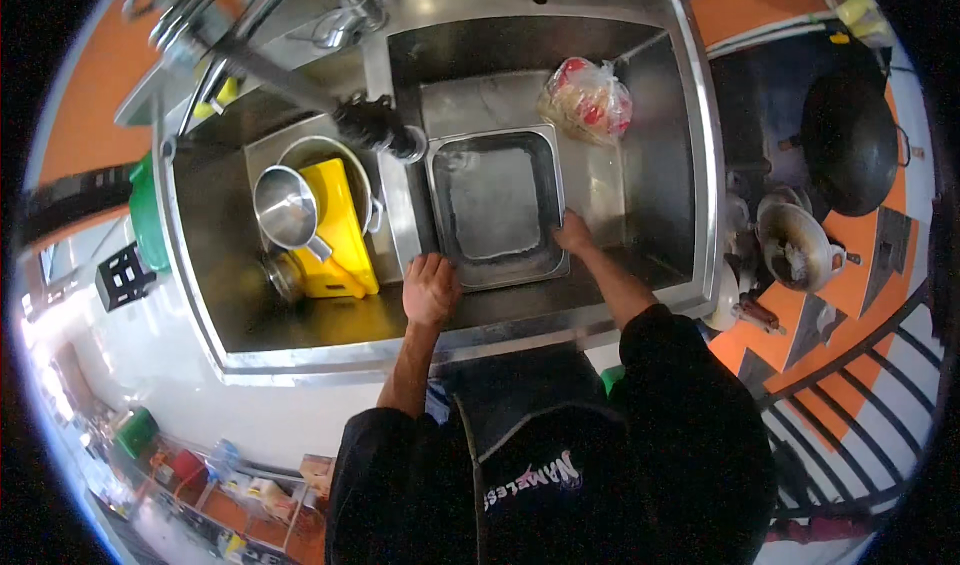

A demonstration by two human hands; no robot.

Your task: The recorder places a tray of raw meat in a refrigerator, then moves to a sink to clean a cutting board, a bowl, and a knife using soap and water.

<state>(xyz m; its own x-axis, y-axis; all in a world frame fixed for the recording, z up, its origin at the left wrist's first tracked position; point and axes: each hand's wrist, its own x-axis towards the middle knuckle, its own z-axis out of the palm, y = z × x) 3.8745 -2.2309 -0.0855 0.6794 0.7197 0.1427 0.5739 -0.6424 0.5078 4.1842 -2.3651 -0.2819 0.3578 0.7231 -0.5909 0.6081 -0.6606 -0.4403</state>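
Note:
A rectangular stainless steel pan lies in the right sink basin, with what looks like shallow water over its bottom. My left hand is curled at the pan's near left corner, its fingertips hidden from above. On the opposite side, my right hand grips the right rim near the front. Behind the pan, to the right, a knotted clear plastic bag with red and pale contents rests in the same basin.
The left basin holds a yellow plastic board, a metal saucepan and a larger pot. A spray faucet head hangs over the divider. At right stand a dark wok and a used pot.

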